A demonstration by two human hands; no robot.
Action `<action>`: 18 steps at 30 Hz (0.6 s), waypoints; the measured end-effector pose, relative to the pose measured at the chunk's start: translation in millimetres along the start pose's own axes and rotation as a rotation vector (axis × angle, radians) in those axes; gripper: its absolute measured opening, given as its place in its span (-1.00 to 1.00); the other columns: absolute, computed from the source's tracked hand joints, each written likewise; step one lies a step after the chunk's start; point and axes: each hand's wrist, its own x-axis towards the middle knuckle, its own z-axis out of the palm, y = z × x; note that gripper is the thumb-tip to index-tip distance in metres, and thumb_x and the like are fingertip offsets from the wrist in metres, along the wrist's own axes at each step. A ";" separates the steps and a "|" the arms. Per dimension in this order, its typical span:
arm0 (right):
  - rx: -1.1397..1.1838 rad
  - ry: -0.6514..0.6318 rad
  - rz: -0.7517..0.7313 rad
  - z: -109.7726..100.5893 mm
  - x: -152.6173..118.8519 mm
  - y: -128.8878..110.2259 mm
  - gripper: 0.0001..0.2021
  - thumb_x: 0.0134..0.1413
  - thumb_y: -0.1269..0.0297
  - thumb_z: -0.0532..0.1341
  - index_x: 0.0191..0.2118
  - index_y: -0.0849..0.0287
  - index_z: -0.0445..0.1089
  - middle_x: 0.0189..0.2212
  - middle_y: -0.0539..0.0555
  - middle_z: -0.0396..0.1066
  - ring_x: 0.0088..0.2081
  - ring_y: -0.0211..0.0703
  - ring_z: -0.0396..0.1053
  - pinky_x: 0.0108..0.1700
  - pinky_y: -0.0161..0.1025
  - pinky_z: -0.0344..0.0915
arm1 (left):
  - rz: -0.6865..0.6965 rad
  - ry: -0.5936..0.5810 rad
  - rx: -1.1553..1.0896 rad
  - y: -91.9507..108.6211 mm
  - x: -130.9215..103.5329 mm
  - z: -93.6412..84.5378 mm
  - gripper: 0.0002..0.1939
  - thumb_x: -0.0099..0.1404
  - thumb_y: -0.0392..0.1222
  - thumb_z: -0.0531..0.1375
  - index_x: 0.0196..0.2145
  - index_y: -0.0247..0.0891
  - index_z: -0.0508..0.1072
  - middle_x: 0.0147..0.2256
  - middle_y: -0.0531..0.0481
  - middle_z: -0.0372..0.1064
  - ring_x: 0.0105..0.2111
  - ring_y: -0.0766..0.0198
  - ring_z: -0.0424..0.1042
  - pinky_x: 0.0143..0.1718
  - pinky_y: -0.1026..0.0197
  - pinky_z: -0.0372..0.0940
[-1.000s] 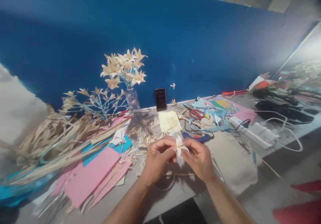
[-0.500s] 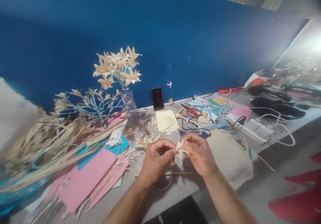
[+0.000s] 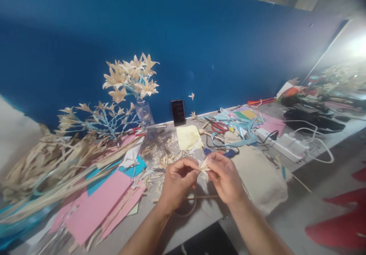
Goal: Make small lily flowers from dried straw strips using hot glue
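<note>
Since a second earlier, the right hand [image 3: 227, 177] had closed in over the small pale flower [image 3: 204, 166], so that its petals, spread and easy to see then, were now bunched and partly covered. The flower was held in front of the yellow sheet [image 3: 187, 137], on the person's side of it and a little to its right. The left hand [image 3: 180, 178] pinched the flower between thumb and forefinger; the right hand's fingertips were pressed together on the petals, probably gripping one, though the blur made that hard to tell.

Just behind the yellow sheet a phone [image 3: 178, 113] leaned upright against the blue wall [image 3: 228, 56]. To the sheet's left lay pale shavings [image 3: 164, 157], with a clear bottle [image 3: 145, 117] of made flowers [image 3: 130, 76] beyond them and pink card [image 3: 98, 207] nearer the person. To its right were red-handled scissors [image 3: 219, 127], a blue tool [image 3: 229, 153] and, closer in, beige cloth [image 3: 257, 178].
</note>
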 end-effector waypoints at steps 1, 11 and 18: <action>0.003 0.005 0.002 0.6 0.4 0.7 -0.67 -0.08 0.10 0.38 -0.52 0.19 0.27 -0.72 -0.16 0.07 -0.65 -0.43 -0.10 -0.59 -0.40 -0.19 | -0.010 0.010 0.005 0.6 0.2 0.7 -0.89 0.12 -0.22 0.34 -0.43 -0.27 0.49 -0.39 0.07 0.40 -0.64 0.49 0.27 -0.61 0.36 0.23; 0.038 -0.035 -0.042 -1.2 1.8 4.5 -0.64 0.06 -0.03 0.29 -0.40 0.24 0.41 -0.53 -0.03 0.29 -0.62 -0.43 -0.01 -0.58 -0.38 -0.17 | -0.137 0.050 -0.088 3.4 -1.2 1.0 -0.85 0.17 -0.16 0.33 -0.40 -0.28 0.48 -0.59 0.11 0.35 -0.61 0.43 0.29 -0.55 0.37 0.22; -0.125 -0.112 -0.069 -11.7 -2.8 11.6 -0.71 0.07 0.06 0.34 -0.37 0.22 0.42 -0.61 -0.10 0.17 -0.59 -0.38 -0.05 -0.54 -0.34 -0.13 | -0.287 0.026 -0.263 4.9 3.0 0.8 -0.78 0.01 -0.18 0.43 -0.44 -0.32 0.51 -0.64 0.06 0.39 -0.66 0.43 0.30 -0.62 0.39 0.20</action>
